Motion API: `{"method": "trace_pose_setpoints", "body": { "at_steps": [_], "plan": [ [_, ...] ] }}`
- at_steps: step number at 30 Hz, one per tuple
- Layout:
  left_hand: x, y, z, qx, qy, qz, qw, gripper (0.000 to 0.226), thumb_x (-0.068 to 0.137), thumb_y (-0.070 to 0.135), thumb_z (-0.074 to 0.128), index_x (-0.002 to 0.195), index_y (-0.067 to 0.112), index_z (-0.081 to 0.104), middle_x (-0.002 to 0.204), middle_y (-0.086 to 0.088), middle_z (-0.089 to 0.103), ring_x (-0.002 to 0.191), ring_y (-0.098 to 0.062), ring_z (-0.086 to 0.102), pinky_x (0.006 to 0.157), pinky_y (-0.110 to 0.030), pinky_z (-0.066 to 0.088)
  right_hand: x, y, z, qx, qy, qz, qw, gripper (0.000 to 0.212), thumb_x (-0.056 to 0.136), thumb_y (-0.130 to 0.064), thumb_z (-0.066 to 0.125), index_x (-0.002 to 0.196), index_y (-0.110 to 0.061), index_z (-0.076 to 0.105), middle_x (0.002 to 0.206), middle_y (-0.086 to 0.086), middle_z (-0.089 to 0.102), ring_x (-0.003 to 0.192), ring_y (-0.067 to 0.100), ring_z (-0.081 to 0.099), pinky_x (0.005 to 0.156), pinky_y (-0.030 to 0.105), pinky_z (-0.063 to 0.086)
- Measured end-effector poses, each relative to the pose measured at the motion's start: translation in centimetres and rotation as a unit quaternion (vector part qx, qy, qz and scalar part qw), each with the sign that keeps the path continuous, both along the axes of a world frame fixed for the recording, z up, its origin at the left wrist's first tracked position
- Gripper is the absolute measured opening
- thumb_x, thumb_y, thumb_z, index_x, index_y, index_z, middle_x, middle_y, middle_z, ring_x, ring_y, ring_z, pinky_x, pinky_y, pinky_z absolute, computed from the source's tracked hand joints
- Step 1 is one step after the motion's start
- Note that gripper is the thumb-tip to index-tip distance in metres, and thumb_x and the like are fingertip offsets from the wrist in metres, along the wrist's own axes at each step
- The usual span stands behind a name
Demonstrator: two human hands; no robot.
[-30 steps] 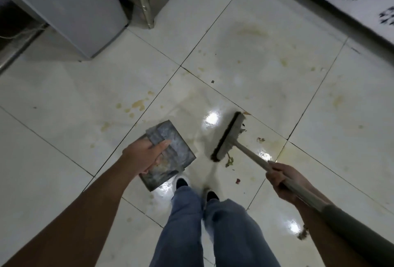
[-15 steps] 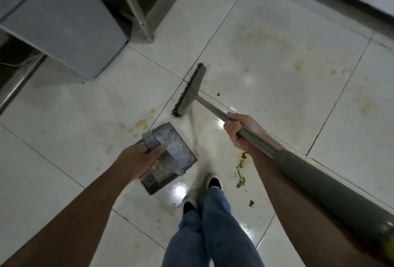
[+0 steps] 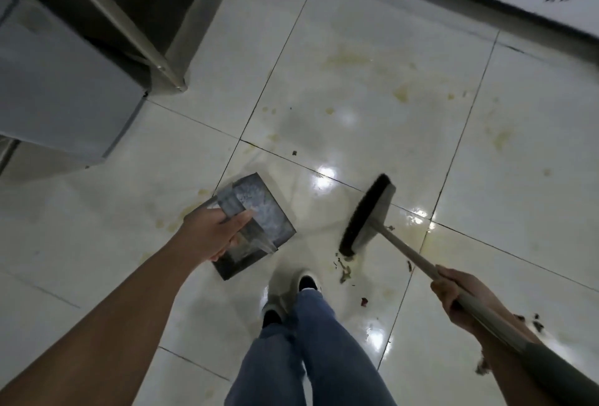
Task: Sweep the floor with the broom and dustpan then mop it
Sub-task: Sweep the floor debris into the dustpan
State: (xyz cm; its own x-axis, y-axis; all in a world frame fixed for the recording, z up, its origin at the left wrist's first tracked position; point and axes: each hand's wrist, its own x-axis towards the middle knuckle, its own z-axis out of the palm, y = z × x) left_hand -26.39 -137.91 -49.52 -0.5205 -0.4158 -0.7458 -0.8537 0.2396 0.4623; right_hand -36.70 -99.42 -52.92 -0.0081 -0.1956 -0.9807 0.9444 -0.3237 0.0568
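The right hand (image 3: 460,297) grips the light, stiff broom (image 3: 368,216) mid-handle; the left hand (image 3: 212,232) holds the rigid dustpan (image 3: 259,221).

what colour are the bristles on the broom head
Black: the bristles form a dark strip along the pale broom head, seen clearly in the head view.

Glossy tiled floor (image 3: 356,81); dull metal dustpan (image 3: 269,214); bristled broom (image 3: 363,217)
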Motion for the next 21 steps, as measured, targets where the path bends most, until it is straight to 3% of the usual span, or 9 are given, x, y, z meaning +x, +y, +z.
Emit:
{"method": "trace_pose_setpoints", "body": {
  "at_steps": [9, 13, 17, 21],
  "plan": [
    [-1.9, 2.3, -0.6, -0.003, -0.026, -0.114, 0.993, 0.053, 0.088, 0.047, 0.053, 0.051, 0.010, 0.051, 0.028, 0.003, 0.043, 0.025, -0.005, 0.037, 0.033, -0.016, 0.031, 1.0, -4.9, 0.3, -0.063, 0.003, 0.024, 0.998, 0.016, 0.100, -0.020, 0.038, 0.093, -0.006, 0.043, 0.041, 0.002, 0.048, 0.025, 0.010, 0.047, 0.025, 0.014, 0.040],
    [-1.6, 2.8, -0.8, -0.020, -0.043, -0.167, 0.985, 0.051, 0.089, 0.047, 0.051, 0.052, 0.013, 0.051, 0.029, 0.006, 0.044, 0.024, -0.002, 0.037, 0.033, -0.012, 0.031, 1.9, -6.7, -2.3, -0.082, -0.017, 0.019, 0.996, 0.023, 0.100, -0.023, 0.041, 0.083, -0.008, 0.043, 0.041, 0.002, 0.049, 0.026, 0.010, 0.049, 0.028, 0.015, 0.043],
    [-1.2, 2.7, -1.0, -0.009, -0.019, -0.146, 0.989, 0.044, 0.086, 0.043, 0.059, 0.050, 0.018, 0.053, 0.039, 0.008, 0.050, 0.035, -0.004, 0.043, 0.039, -0.018, 0.033, 4.2, -2.0, -2.6, -0.057, -0.019, -0.046, 0.997, 0.020, 0.099, -0.023, 0.040, 0.086, -0.008, 0.044, 0.041, 0.002, 0.048, 0.025, 0.009, 0.047, 0.026, 0.015, 0.042],
    [-0.9, 2.4, -0.6, -0.014, -0.025, -0.185, 0.982, 0.047, 0.083, 0.047, 0.061, 0.048, 0.016, 0.055, 0.035, 0.005, 0.051, 0.034, -0.009, 0.046, 0.042, -0.021, 0.035, 7.0, 3.8, -1.9, 0.019, -0.001, -0.084, 0.996, 0.017, 0.102, -0.021, 0.034, 0.092, -0.008, 0.041, 0.040, 0.001, 0.045, 0.023, 0.008, 0.044, 0.024, 0.014, 0.039]
  ]
}}
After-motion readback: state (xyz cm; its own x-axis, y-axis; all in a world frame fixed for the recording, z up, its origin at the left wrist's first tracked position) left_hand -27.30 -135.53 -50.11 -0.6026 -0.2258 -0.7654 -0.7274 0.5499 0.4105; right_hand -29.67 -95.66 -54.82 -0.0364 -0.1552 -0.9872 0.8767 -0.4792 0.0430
